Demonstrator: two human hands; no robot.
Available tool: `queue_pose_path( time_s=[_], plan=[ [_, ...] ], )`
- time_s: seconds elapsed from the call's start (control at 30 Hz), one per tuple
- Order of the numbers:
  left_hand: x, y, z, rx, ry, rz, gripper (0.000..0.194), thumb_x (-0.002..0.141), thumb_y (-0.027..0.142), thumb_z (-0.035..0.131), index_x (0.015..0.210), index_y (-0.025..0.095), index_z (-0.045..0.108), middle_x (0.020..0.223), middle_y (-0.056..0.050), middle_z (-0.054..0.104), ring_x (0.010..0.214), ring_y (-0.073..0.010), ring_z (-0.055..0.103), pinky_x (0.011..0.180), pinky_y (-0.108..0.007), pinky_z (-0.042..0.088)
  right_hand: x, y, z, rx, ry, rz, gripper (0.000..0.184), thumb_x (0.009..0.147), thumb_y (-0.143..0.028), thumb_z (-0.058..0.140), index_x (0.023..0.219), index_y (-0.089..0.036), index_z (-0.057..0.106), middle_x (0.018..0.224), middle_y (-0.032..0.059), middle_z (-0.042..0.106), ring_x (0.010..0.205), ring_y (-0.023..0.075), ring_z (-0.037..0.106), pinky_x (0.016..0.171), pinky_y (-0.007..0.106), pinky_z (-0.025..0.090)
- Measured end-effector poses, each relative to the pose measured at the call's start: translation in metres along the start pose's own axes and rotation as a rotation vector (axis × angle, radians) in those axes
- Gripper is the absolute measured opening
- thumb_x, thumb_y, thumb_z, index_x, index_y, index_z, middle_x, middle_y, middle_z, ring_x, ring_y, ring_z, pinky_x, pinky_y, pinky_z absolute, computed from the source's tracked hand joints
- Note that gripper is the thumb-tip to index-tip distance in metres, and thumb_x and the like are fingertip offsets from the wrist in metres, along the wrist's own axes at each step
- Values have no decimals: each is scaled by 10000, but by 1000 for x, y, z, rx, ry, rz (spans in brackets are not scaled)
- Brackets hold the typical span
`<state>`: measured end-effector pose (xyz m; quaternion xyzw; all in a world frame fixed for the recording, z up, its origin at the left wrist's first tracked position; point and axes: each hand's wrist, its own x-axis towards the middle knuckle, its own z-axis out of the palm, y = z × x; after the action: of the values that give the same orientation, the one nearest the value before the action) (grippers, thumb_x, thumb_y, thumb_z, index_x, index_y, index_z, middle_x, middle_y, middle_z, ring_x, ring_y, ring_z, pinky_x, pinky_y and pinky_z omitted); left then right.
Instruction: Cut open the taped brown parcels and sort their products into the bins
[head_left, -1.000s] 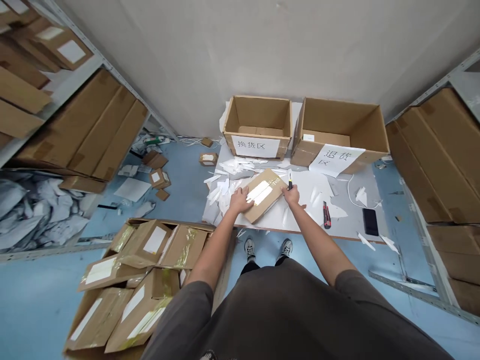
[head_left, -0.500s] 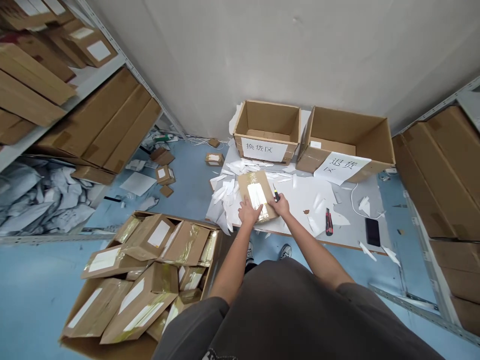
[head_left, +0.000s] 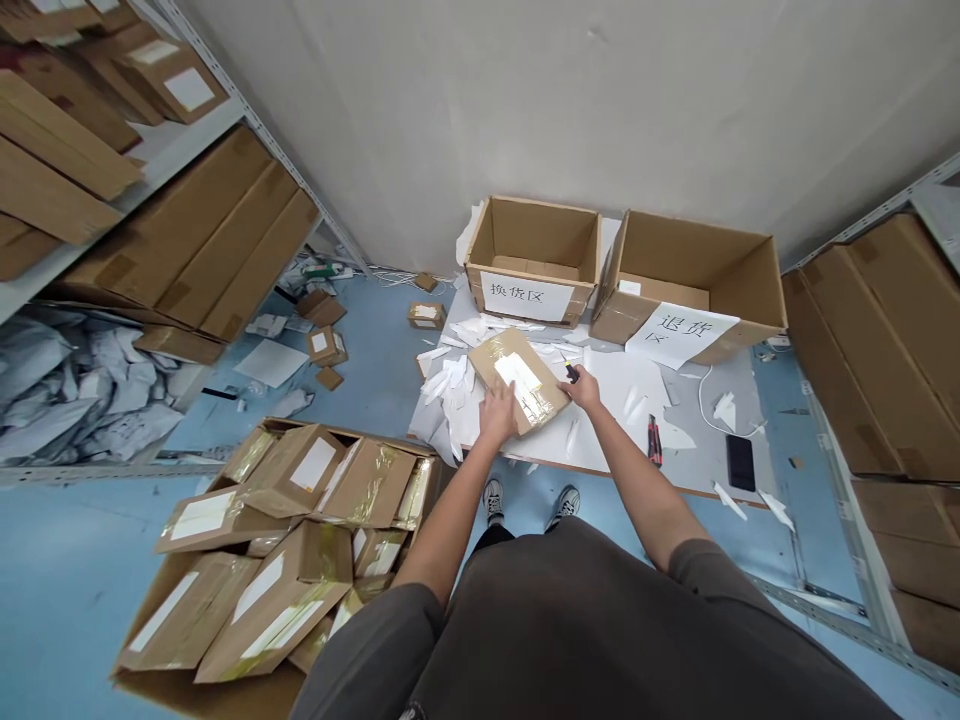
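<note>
A flat brown parcel (head_left: 517, 378) with a white label and shiny tape lies on the white table (head_left: 697, 455), turned at an angle. My left hand (head_left: 498, 412) rests flat on its near corner, fingers spread. My right hand (head_left: 583, 388) is closed round a small yellow-and-black utility knife (head_left: 571, 371), held just off the parcel's right edge.
Two open cartons with paper signs stand at the table's back (head_left: 534, 255) (head_left: 694, 275). A red cutter (head_left: 654, 437), a phone (head_left: 739, 461), a white cable and paper scraps lie on the table. A big floor box of taped parcels (head_left: 285, 540) sits at my left. Shelves flank both sides.
The parcel has been turned on the table, its long side now running diagonally. My left hand shifted to its near corner and my right hand with the knife moved out to the right edge.
</note>
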<state>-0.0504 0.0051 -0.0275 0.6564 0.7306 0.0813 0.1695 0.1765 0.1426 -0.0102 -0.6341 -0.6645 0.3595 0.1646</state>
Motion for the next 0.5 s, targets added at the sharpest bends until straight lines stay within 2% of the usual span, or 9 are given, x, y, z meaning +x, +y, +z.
queue_pose_path(
  time_s=[0.07, 0.1, 0.17, 0.23, 0.33, 0.4, 0.5],
  plan=[
    [11, 2, -11, 85, -82, 232, 790, 860, 227, 704, 1605, 257, 445, 1740, -175, 328, 1578, -447, 332, 1189, -581, 406, -5, 4, -10, 78, 49, 15, 283, 772, -399, 780, 881, -258, 560, 923, 23, 757, 842, 227, 707, 761, 321, 537],
    [17, 4, -16, 108, -140, 333, 747, 855, 203, 710, 1566, 286, 495, 1708, -156, 393, 1589, -430, 317, 1206, -580, 383, -11, 7, -13, 130, 52, 41, 279, 782, -411, 779, 861, -255, 562, 870, 17, 742, 799, 223, 713, 724, 315, 542],
    [30, 7, -24, 132, -242, 454, 680, 841, 198, 744, 1487, 322, 570, 1632, -136, 491, 1565, -396, 367, 1201, -562, 380, -27, 12, -18, 237, 15, 119, 284, 798, -429, 789, 851, -245, 579, 790, 5, 705, 701, 212, 723, 623, 294, 542],
    [40, 9, -29, 173, -285, 501, 601, 841, 219, 768, 1413, 323, 619, 1566, -139, 542, 1503, -375, 440, 1165, -537, 406, -47, 17, -20, 321, -38, 192, 306, 808, -445, 811, 856, -232, 596, 750, -1, 678, 617, 200, 722, 529, 268, 531],
    [50, 12, -37, 292, -269, 585, 481, 869, 214, 730, 1338, 292, 655, 1418, -150, 618, 1369, -349, 524, 1107, -502, 423, -74, 25, -16, 378, -82, 265, 309, 836, -420, 818, 883, -221, 586, 704, -16, 647, 533, 174, 707, 458, 232, 523],
    [57, 15, -42, 360, -268, 653, 498, 839, 191, 733, 1324, 267, 654, 1316, -152, 650, 1287, -343, 550, 1080, -490, 420, -88, 30, -10, 412, -104, 302, 289, 867, -385, 787, 953, -231, 558, 686, -44, 629, 491, 158, 688, 436, 221, 520],
    [65, 22, -47, 390, -275, 698, 604, 743, 216, 805, 1324, 220, 643, 1301, -172, 646, 1268, -357, 546, 1071, -481, 420, -101, 37, 0, 445, -179, 313, 275, 919, -398, 719, 1027, -256, 510, 654, -84, 605, 487, 154, 682, 451, 215, 522]
  ],
)
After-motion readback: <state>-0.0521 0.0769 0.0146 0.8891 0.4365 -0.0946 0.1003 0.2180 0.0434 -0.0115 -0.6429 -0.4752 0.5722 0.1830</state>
